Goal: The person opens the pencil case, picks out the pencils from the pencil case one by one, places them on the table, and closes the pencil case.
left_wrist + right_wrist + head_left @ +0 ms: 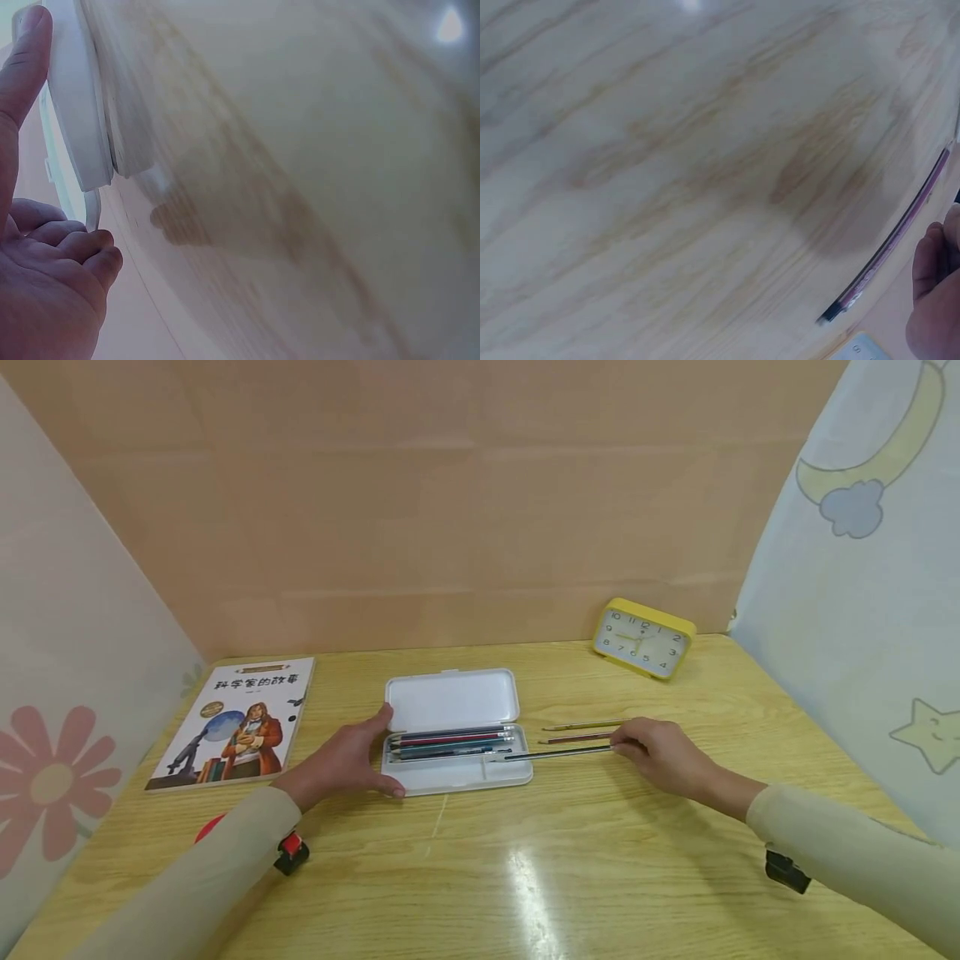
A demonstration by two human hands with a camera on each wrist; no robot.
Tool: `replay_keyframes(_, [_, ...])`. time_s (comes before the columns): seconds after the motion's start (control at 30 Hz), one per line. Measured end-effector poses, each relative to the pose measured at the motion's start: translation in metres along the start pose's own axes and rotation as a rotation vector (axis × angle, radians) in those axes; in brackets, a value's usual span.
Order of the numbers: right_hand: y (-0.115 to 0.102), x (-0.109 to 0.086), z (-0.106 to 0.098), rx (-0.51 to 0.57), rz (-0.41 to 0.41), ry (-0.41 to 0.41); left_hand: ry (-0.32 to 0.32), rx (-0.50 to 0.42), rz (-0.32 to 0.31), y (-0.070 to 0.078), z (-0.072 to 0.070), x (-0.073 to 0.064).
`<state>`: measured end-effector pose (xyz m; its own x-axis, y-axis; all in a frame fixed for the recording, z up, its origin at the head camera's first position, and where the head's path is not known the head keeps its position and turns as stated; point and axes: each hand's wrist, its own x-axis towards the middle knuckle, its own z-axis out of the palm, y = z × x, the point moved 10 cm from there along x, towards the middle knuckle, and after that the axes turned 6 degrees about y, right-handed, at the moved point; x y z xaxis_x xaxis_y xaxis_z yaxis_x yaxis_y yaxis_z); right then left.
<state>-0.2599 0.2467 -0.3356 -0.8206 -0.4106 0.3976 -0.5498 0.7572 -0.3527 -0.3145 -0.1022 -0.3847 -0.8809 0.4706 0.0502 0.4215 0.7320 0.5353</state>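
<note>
An open white pencil case [450, 700] lies on the table with its lid folded back, several pencils [450, 742] side by side in its tray. At its left end, my left hand [348, 758] holds it, thumb at the front corner and curled fingers by the lid, as the left wrist view also shows. My right hand [656, 752] pinches a dark pencil [562, 752] near its right end. That pencil's other end reaches over the case's right side. Just behind it, a yellowish pencil [585, 725] and a reddish-brown pencil [573, 738] lie on the table.
A yellow alarm clock [643, 639] stands at the back right of the wooden table [600, 868]. To the left lies a book [232, 722] with an illustrated cover. Part of a red object [207, 827] shows beside the left sleeve.
</note>
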Motion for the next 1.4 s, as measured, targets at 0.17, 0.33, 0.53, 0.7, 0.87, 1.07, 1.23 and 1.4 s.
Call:
replay_keyframes(0.17, [0.008, -0.007, -0.009, -0.034, -0.038, 0.059, -0.002, -0.005, -0.002, 0.001, 0.000, 0.000])
replay_keyframes(0.33, [0.011, -0.013, -0.020, -0.074, -0.082, 0.114, 0.003, -0.005, -0.002, 0.000, 0.000, 0.000])
replay_keyframes(0.53, [0.020, -0.019, -0.028, -0.079, -0.083, 0.143, 0.005, -0.005, 0.001, 0.001, 0.000, -0.001])
replay_keyframes(0.7, [0.029, -0.024, -0.031, -0.087, -0.074, 0.154, 0.006, -0.002, 0.002, 0.002, -0.001, 0.000])
replay_keyframes(0.87, [0.037, -0.026, -0.032, -0.112, -0.077, 0.171, 0.005, 0.005, -0.003, 0.001, -0.001, -0.001])
replay_keyframes(1.07, [0.048, -0.030, -0.026, -0.127, -0.047, 0.162, 0.007, 0.016, -0.013, -0.001, -0.001, -0.002])
replay_keyframes(1.23, [0.054, -0.032, -0.023, -0.143, -0.023, 0.149, -0.001, 0.015, -0.017, 0.000, 0.000, -0.001])
replay_keyframes(1.4, [0.058, -0.031, -0.020, -0.145, 0.013, 0.113, -0.007, 0.009, -0.025, 0.000, 0.001, 0.000])
